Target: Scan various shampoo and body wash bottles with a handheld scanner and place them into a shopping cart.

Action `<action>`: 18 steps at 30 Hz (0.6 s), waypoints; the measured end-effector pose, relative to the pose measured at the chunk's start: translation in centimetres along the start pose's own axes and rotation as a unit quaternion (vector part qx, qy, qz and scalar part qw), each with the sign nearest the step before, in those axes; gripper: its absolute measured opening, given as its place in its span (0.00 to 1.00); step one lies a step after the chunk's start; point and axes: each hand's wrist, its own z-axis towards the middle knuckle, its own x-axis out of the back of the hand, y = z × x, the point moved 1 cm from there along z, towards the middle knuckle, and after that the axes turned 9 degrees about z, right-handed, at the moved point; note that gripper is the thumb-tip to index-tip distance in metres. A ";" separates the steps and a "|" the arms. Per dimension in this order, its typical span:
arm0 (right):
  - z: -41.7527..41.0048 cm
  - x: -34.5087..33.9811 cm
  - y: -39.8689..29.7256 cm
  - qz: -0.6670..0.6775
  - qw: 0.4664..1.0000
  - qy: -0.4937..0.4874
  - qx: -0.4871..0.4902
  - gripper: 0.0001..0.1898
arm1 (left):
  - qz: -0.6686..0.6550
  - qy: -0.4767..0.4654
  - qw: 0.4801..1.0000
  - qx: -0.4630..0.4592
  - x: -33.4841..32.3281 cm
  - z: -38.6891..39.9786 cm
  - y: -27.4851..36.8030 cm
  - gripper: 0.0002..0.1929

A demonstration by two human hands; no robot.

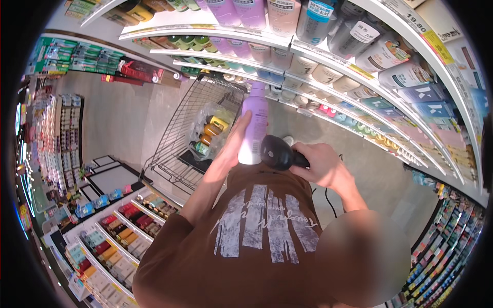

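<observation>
My left hand [233, 140] is wrapped around a purple plastic pump bottle [255, 119], held upright in front of my chest. A barcode shows low on the side of the bottle that faces me. In my right hand [321, 163] is a black handheld barcode scanner [276, 153], gripped by its handle. The scanner's head is close beside the lower part of the bottle; whether they touch I cannot tell. A dark cable hangs below my right hand.
A wire shopping cart [173, 115] stands ahead to the left, with a clear plastic bag [196, 133] of several bottles inside. White shelves [269, 36] of bottles curve across the front and right. More stocked shelves [115, 242] lie behind me on the left.
</observation>
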 end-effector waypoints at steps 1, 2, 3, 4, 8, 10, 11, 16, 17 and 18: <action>0.1 0.0 0.2 -0.006 1.000 -0.007 -0.002 0.18 | -0.002 -0.003 1.000 -0.004 0.0 -0.1 -0.4 0.30; 0.2 -0.1 0.4 -0.007 1.000 -0.015 -0.001 0.18 | -0.003 -0.006 1.000 -0.009 0.1 -0.1 -0.7 0.30; 0.4 -0.3 0.7 0.003 1.000 -0.023 0.003 0.18 | -0.009 -0.001 1.000 -0.008 0.1 -0.3 -1.1 0.30; 0.5 -0.5 0.9 0.012 0.999 -0.031 0.007 0.18 | -0.014 0.009 1.000 0.001 0.2 -0.5 -1.5 0.30; 1.8 -0.6 0.4 -0.019 0.997 -0.076 -0.018 0.20 | -0.053 0.009 0.999 0.004 0.8 -0.7 -2.8 0.30; 2.4 -1.0 0.3 -0.005 0.995 -0.092 -0.034 0.20 | -0.060 0.025 0.998 0.008 1.2 -0.7 -3.2 0.31; 3.0 -0.8 0.1 -0.008 0.995 -0.097 -0.031 0.20 | -0.063 0.036 0.997 0.015 1.5 -0.6 -3.3 0.31; 5.2 -1.3 -1.1 0.039 0.998 -0.053 -0.017 0.16 | -0.075 0.051 0.995 0.035 3.7 0.5 -3.1 0.31; 5.6 -1.4 -1.4 0.036 0.998 -0.057 -0.018 0.16 | -0.071 0.047 0.996 0.023 4.2 0.6 -3.0 0.31; 6.2 -1.5 -1.6 0.035 0.997 -0.059 -0.023 0.17 | -0.075 0.046 0.996 0.022 4.4 0.6 -2.2 0.31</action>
